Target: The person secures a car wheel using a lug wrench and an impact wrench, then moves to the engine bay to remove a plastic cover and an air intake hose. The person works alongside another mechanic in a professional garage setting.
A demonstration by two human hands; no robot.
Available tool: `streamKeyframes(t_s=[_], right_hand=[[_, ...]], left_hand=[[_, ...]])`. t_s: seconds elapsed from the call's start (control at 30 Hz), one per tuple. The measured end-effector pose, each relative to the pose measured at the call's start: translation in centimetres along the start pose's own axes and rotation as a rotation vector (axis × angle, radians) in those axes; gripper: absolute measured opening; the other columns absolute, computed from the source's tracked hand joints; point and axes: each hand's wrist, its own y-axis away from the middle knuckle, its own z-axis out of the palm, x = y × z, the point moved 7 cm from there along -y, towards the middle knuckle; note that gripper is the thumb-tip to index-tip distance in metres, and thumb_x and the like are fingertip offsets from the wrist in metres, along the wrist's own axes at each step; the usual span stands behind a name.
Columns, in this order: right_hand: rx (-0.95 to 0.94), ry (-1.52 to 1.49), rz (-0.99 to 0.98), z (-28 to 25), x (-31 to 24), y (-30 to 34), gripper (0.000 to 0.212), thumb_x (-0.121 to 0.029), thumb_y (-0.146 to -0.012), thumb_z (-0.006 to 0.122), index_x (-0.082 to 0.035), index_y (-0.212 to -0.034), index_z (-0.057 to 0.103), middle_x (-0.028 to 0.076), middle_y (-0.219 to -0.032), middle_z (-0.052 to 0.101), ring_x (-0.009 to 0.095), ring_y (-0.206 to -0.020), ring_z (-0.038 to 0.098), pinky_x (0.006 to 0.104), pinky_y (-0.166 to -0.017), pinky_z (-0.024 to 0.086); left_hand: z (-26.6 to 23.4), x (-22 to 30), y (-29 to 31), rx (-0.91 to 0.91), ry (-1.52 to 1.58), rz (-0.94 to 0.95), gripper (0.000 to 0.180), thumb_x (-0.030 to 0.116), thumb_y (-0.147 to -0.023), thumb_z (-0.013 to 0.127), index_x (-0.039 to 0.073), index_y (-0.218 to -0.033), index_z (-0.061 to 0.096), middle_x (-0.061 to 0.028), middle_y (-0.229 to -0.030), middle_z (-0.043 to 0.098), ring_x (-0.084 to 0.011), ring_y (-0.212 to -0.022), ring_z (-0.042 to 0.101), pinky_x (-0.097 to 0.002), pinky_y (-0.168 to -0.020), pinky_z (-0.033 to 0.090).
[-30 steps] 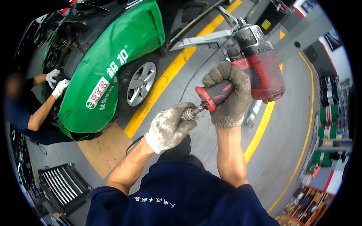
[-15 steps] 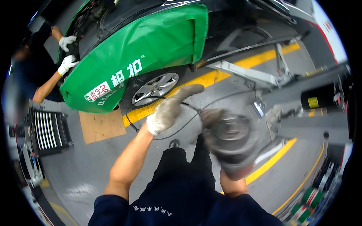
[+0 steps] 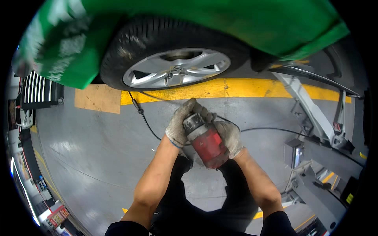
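Observation:
A red impact wrench (image 3: 208,147) with a dark, worn nose hangs between my hands, its nose toward the wheel. My left hand (image 3: 178,125), in a dirty whitish glove, is closed around the nose end. On the right side of the tool, my right hand (image 3: 230,137), gloved likewise, grips it; the handle and those fingers are mostly hidden. Beyond the tool stands a car wheel (image 3: 136,80) with silver spokes and a black tire, apart from the wrench. A black hose (image 3: 151,128) passes behind my hands; whether it joins the wrench is hidden.
A green fender cover (image 3: 260,27) hangs over the car above the wheel. Grey lift arms (image 3: 309,104) and a small box (image 3: 293,152) are at right. A cardboard sheet (image 3: 98,98) lies left, beside a tool cabinet (image 3: 41,90). Yellow floor stripes (image 3: 204,89) run below the wheel.
I am lower and nearer the wheel, which looks larger. The wrench has come from the right to the middle, and my left hand has closed on its nose. The co-worker is out of view.

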Motion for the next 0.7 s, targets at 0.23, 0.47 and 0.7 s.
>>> streamKeyframes(t_s=[0.23,0.47,0.7], right_hand=[[0.213,-0.598,0.194,19.2,14.8,-6.8,0.060,-0.037,-0.085,0.074,-0.007,-0.135,0.060,0.019,-0.119,0.071,0.039,-0.108,0.068,0.0452,-0.093,0.056],[0.249,-0.063,0.074,22.9,15.2,-15.0,0.059,-0.032,-0.084,0.075,-0.009,-0.136,0.059,0.018,-0.116,0.071,0.038,-0.102,0.071,0.0472,-0.088,0.057],[0.469,-0.008,0.031,23.3,13.7,-15.5,0.045,-0.023,-0.085,0.071,-0.002,-0.125,0.063,0.016,-0.097,0.069,0.036,-0.088,0.069,0.0460,-0.077,0.056]], left_hand=[[-18.1,3.9,-9.7,0.215,-0.007,0.068,0.062,0.058,-0.107,0.038,0.004,-0.116,0.066,-0.0177,-0.105,0.072,-0.0333,-0.094,0.071,-0.0515,-0.086,0.062],[-25.1,7.1,-10.9,0.299,-0.095,0.175,0.056,0.055,-0.106,0.042,0.006,-0.121,0.064,-0.0148,-0.106,0.073,-0.0295,-0.092,0.073,-0.0463,-0.081,0.063],[-24.8,8.1,-11.5,0.221,-0.061,0.111,0.063,0.053,-0.107,0.030,0.002,-0.118,0.066,-0.0162,-0.107,0.072,-0.0293,-0.092,0.072,-0.0447,-0.081,0.063]])
